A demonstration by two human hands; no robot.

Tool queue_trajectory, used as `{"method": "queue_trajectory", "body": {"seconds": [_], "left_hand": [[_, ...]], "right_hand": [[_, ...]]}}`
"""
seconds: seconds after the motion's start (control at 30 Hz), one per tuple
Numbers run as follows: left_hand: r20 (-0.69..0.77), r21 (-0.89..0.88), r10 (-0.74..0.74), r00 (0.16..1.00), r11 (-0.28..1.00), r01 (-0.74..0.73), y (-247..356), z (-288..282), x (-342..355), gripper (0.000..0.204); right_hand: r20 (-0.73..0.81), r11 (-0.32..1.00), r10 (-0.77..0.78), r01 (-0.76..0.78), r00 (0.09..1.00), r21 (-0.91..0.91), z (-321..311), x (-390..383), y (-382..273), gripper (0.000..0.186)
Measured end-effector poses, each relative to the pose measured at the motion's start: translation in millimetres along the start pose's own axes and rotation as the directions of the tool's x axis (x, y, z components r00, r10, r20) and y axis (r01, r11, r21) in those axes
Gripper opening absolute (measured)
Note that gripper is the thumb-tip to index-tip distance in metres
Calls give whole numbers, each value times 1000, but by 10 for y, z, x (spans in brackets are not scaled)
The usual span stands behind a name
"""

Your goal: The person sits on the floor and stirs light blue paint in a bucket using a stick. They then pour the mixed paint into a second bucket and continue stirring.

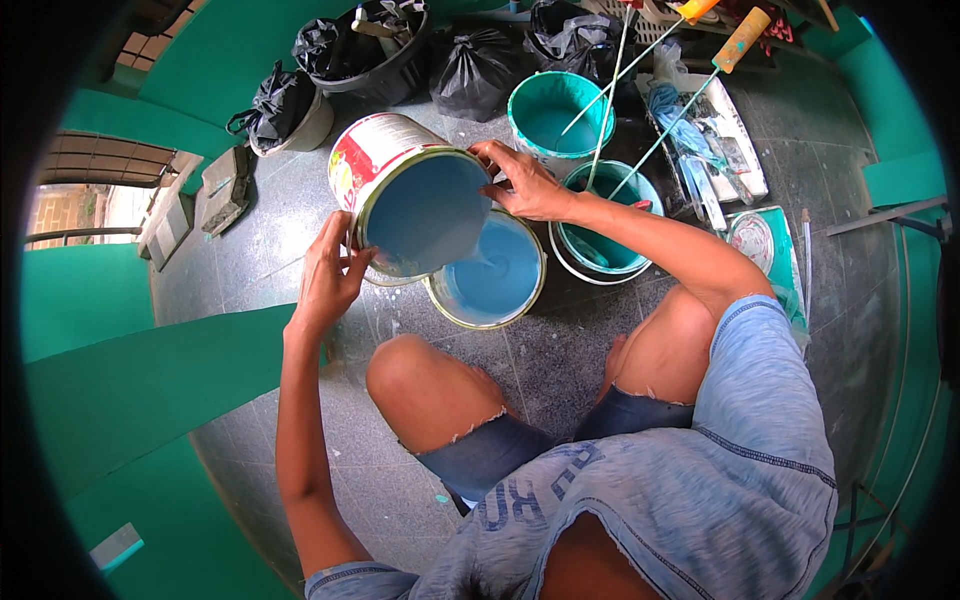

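Note:
Between my hands a large paint can (385, 140), white and red outside, is tilted over on its side. Blue-grey paint (420, 215) fills its mouth and runs over the rim into a second paint can (535, 290) standing on the floor, where the stream ripples the blue paint (493, 265). My left hand (330, 270) grips the rim at the lower left, fingers curled over the edge. My right hand (527, 182) pinches the rim at the upper right. The tilted can's lower edge overlaps the standing can.
Right of the cans stand a green-stained bucket (560, 240) with roller handles in it and another teal bucket (560, 85) behind. A white tray (745, 110) holds rags and tools. Black bags (475, 75) and a dark tub (385, 75) line the back. Green walls (90, 300) flank the left.

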State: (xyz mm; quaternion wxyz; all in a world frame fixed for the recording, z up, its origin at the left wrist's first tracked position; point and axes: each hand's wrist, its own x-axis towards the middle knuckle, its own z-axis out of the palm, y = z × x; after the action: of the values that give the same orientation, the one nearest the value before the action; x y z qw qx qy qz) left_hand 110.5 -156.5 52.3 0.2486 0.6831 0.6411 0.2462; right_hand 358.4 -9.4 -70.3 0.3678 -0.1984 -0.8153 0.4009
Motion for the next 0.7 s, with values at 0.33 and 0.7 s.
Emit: {"method": "queue_trajectory", "body": {"seconds": [0.33, 0.7], "left_hand": [[-2, 34, -5, 1000, 999, 5, 29, 2, -7, 29], [-3, 52, 10, 1000, 999, -10, 38, 13, -10, 27]], "right_hand": [[1, 1000, 1, -1, 1000, 9, -10, -16, -25, 52], [8, 1000, 6, -7, 1000, 6, -21, -51, -36, 53]]}}
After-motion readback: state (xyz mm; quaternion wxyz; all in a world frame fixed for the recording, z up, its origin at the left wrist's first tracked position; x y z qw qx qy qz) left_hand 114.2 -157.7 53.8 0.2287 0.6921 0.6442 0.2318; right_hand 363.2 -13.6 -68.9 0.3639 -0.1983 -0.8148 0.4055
